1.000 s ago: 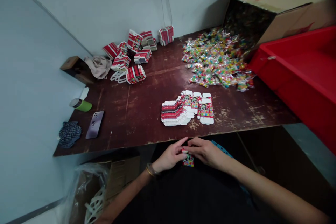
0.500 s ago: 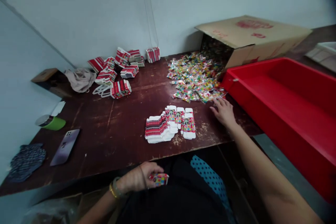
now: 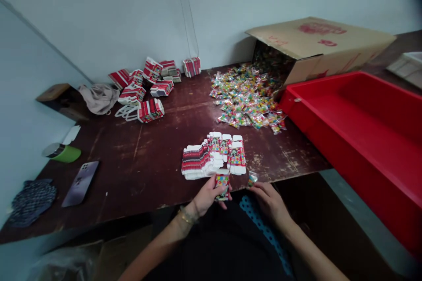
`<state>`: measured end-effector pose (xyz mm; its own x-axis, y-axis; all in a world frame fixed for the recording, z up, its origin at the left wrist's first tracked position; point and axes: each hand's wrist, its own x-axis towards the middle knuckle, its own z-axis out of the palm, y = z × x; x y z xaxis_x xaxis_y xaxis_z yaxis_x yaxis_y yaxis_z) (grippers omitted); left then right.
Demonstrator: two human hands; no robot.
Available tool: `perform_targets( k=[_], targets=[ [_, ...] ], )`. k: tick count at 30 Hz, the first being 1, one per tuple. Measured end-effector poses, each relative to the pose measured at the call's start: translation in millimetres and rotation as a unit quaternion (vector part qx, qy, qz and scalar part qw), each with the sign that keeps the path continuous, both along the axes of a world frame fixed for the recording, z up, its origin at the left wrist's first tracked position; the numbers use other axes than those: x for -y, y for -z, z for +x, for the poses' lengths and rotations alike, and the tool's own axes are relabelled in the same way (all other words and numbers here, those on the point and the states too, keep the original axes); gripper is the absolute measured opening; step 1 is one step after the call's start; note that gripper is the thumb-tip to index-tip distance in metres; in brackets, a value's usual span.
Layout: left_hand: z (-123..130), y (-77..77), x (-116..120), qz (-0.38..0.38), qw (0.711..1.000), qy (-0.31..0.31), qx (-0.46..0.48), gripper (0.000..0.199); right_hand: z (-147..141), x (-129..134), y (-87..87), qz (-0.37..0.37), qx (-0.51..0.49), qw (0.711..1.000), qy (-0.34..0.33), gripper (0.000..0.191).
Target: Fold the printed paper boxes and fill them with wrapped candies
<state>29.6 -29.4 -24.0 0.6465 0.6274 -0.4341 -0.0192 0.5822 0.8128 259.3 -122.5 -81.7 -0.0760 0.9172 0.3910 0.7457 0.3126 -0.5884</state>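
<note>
My left hand (image 3: 211,194) is closed around a small red printed carton (image 3: 222,183), held at the front edge of the table with its top end up. To its right my right hand (image 3: 268,197) pinches a small clear packet of coloured candies (image 3: 252,178), a short way from the carton. Just beyond both hands lies a fanned row of flat cartons (image 3: 201,161), with a few more flat cartons (image 3: 236,156) spread at its right end. Farther back is a heap of candy packets (image 3: 245,96) in clear wrap.
A cardboard box (image 3: 326,48) lies on its side behind the heap, packets inside. The red tray (image 3: 356,127) stands at right. Bundled cartons (image 3: 151,109) sit at back left. A phone (image 3: 81,183), a green cup (image 3: 64,153) and a dark patterned cloth (image 3: 33,202) lie at left.
My right hand has come back from the heap's near edge toward my body with a candy packet. My left hand has risen rightward, bringing the carton up to the table edge.
</note>
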Motion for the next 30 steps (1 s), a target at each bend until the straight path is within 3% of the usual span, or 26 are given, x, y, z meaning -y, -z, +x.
perform_targets(
  k=[2,5,7,9,15,18,22,24,27,30],
  targets=[
    [12.0,2.3,0.2,-0.004,1.0,0.009,-0.004,0.051,-8.1,0.8,-20.5,-0.039,-0.111,0.993,-0.001,0.019],
    [18.3,1.2,3.3,0.016,0.999,0.025,-0.038,0.054,-22.4,-12.6,-58.0,-0.114,-0.262,0.958,0.027,0.014],
    [17.7,-1.5,5.9,0.032,0.997,0.035,-0.061,0.055,-29.5,-28.8,-76.7,-0.148,-0.318,0.936,0.021,0.018],
    [15.4,-4.5,8.3,0.043,0.995,0.049,-0.074,0.054,-33.0,-46.2,-85.8,-0.144,-0.317,0.937,0.007,0.021],
    [11.1,-7.5,15.7,0.092,0.99,0.045,-0.093,0.048,-40.5,-66.2,-80.5,-0.042,-0.204,0.978,0.008,0.016],
    [13.3,-5.2,20.7,0.113,0.988,0.039,-0.094,0.048,-46.5,-61.9,-72.6,-0.101,-0.213,0.972,-0.022,0.015],
    [16.9,-3.6,23.6,0.116,0.989,0.038,-0.089,0.05,-48.0,-62.5,-64.9,-0.155,-0.291,0.943,0.037,0.021],
    [17.0,-3.4,22.4,0.11,0.99,0.036,-0.081,0.052,-46.6,-64.0,-66.1,-0.153,-0.28,0.947,0.041,0.022],
    [14.3,-0.3,20.5,0.102,0.991,0.02,-0.08,0.056,-42.2,-64.1,-73.2,-0.155,-0.184,0.97,-0.022,0.019],
    [10.6,6.6,22.4,0.088,0.992,-0.003,-0.093,0.062,-35.3,-61.4,-76.2,-0.183,-0.123,0.966,-0.133,0.02]
  ],
)
